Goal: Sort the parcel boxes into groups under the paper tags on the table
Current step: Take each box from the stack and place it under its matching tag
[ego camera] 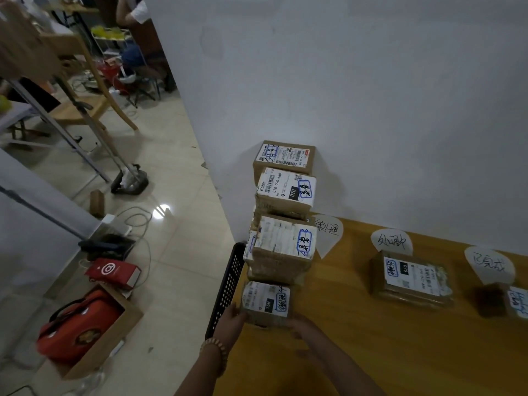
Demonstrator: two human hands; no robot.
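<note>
We clamp small box (pixel 266 304) between left hand (pixel 233 320) and right hand (pixel 304 328), lower centre; first tag (pixel 328 232) up-right.

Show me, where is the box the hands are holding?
In the head view, the small box sits at the table's left end, nearest in the row, between both hands beside the black basket.

Both hands (pixel 233 318) (pixel 304 328) around nearest parcel box (pixel 267 302)

bare table (pixel 357 324) between box stack (pixel 283 224) and parcel (pixel 411 277)
</note>
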